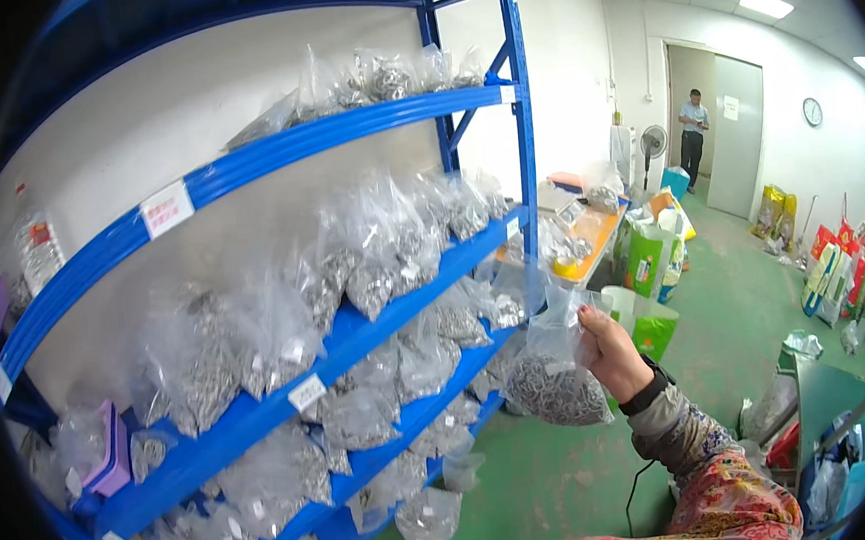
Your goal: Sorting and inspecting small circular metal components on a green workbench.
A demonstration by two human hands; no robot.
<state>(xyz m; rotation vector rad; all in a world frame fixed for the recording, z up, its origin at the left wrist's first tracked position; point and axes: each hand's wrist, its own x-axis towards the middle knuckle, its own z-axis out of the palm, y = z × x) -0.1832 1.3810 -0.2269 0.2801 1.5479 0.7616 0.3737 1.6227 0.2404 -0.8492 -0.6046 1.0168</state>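
My right hand [616,354] is closed round the gathered top of a clear plastic bag [558,387], its arm reaching in from the lower right. Small silvery-grey metal pieces fill the bag's lower part; their exact kind is too small to make out. It hangs in the air just right of a blue metal shelf rack [363,350]. Similar clear bags of metal pieces [198,362] crowd the rack's shelves. My left hand is out of view.
A plastic bottle [38,247] and a purple bin [109,453] are at the rack's left. An orange-topped table [592,249] holds more bags beyond it. Colourful sacks [835,282] stand along the right. A person [693,136] stands at the far doorway. A dark green table [833,402] is near right.
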